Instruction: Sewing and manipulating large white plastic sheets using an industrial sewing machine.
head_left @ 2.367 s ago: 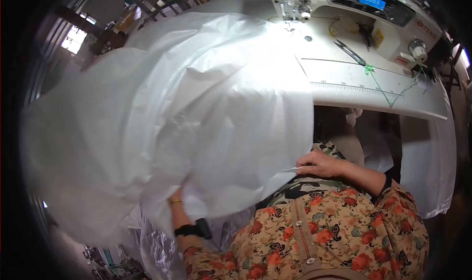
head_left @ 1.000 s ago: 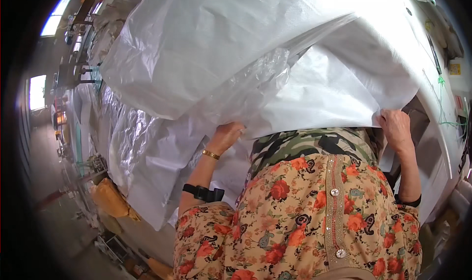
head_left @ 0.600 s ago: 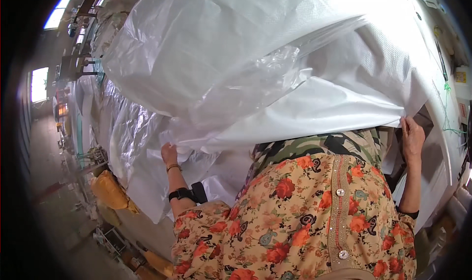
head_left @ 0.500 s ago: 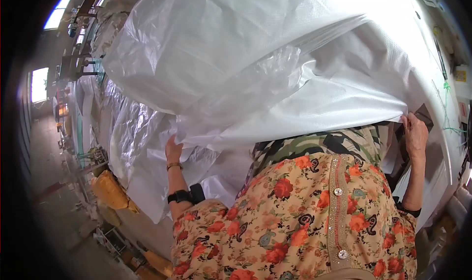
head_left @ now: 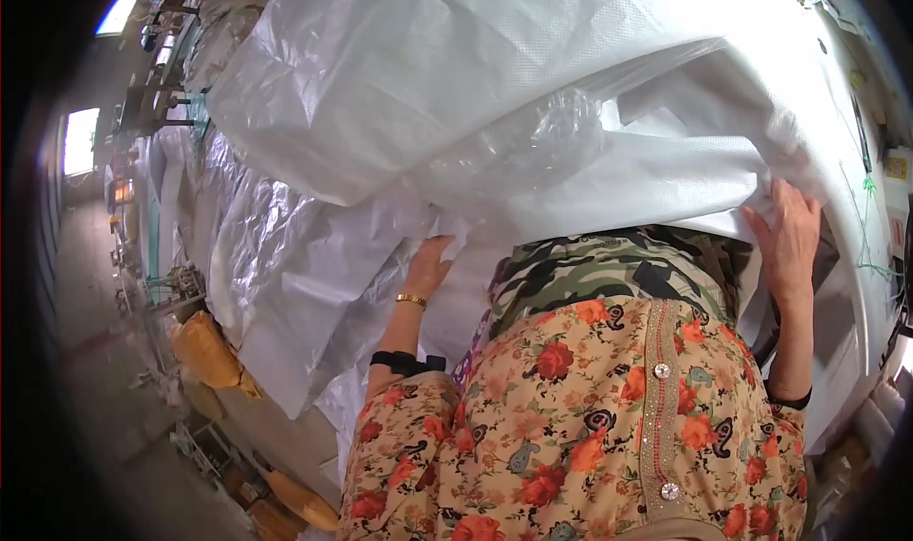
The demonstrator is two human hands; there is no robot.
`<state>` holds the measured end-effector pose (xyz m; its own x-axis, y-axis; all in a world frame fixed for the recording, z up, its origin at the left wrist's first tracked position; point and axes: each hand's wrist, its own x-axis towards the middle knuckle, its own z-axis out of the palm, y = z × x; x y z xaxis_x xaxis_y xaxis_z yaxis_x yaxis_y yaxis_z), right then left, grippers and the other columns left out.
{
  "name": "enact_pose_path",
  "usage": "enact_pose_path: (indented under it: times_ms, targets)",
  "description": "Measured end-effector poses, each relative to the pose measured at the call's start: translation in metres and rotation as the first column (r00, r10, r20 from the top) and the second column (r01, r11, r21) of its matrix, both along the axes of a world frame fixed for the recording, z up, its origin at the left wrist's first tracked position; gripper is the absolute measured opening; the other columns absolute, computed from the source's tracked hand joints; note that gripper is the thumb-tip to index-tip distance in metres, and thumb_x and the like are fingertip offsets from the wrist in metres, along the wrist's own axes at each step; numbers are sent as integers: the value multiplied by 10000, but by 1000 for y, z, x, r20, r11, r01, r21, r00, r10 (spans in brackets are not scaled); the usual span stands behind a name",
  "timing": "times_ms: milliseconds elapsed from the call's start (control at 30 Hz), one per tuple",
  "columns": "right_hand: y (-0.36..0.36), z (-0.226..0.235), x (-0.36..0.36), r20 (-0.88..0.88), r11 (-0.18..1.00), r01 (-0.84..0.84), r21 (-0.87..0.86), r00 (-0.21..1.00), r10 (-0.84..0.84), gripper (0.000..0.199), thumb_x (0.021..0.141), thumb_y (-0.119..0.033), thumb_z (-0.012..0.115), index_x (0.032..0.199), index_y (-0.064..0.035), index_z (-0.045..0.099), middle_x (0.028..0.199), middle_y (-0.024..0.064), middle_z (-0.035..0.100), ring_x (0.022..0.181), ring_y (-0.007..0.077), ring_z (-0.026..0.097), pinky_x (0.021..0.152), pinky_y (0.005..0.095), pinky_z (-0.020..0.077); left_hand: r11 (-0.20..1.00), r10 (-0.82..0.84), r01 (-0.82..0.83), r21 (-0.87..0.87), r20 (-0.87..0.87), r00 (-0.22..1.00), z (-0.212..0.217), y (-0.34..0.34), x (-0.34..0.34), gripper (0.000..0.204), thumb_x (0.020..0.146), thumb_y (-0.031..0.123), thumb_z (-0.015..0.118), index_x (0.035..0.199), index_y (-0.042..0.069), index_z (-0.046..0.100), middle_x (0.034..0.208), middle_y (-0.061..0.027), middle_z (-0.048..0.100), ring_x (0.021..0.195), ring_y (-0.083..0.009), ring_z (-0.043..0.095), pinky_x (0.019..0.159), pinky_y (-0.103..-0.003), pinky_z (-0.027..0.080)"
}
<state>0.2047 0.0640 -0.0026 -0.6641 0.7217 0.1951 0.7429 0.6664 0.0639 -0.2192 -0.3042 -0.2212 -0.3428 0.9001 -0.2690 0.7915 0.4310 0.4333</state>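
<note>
A large sheet of white woven plastic (head_left: 475,75) lies in loose folds across the front of me, with crinkled clear film (head_left: 561,127) along its middle fold. My left hand (head_left: 430,267) is closed on the near edge of the sheet at left of centre; its fingertips are partly covered by the plastic. At the right, my right hand (head_left: 789,241) grips a bunched fold of the same sheet, its thumb on the near side and its fingers over the top. Between the hands the sheet's edge runs just above my camouflage-patterned apron (head_left: 618,270).
More shiny crumpled film (head_left: 252,218) hangs down on the left, past the sheet. Beyond it are an orange-yellow bundle (head_left: 204,351) and metal frames (head_left: 157,108) over a grey floor. Thin green string (head_left: 867,187) hangs at the far right.
My left hand has moved right and slightly up, bringing its edge of the sheet inward. My right hand has shifted up a little, and the fold beside it is more bunched.
</note>
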Motion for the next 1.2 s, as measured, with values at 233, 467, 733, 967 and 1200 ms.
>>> enact_pose_path:
  times_ms: [233,467,733,967,1200]
  targets:
    - [14,11,1,-201,673,15,-739,949,-242,216,843,-169,701,952,13,663,904,150,625,840,279,589,728,347,451,941,332,-329,-73,368,868,-59,31,34,666,755,45,721,1374,90,480,1312,-153,568,964,-292,673,879,-394,520]
    - [42,-25,128,-796,783,-156,-603,42,-604,246,943,-185,650,1121,-16,634,1073,107,665,937,219,645,831,335,531,945,307,-327,-22,405,861,-86,80,60,628,786,80,755,1364,54,510,1203,-204,625,835,-259,703,781,-354,549]
    - [61,28,97,-829,828,68,-557,-104,-549,349,973,-217,615,1214,34,590,1110,125,658,966,207,657,811,329,561,940,325,-340,24,239,915,-63,83,62,277,867,278,617,1027,75,717,825,-211,685,784,-348,674,727,-414,532]
    - [107,15,160,-778,793,-19,-609,-176,-603,339,1011,-232,533,1201,43,591,1141,140,648,1002,251,648,875,364,535,859,409,-512,12,585,701,4,58,41,205,898,133,571,988,-7,690,744,-34,685,616,-82,544,593,-259,453]
    - [113,-1,162,-879,864,165,-476,-67,-471,300,1005,-188,516,1146,49,634,1124,117,644,994,229,643,869,346,534,915,278,-391,104,541,794,48,59,38,237,918,50,536,1107,5,672,805,-75,690,674,-111,550,630,-274,458]
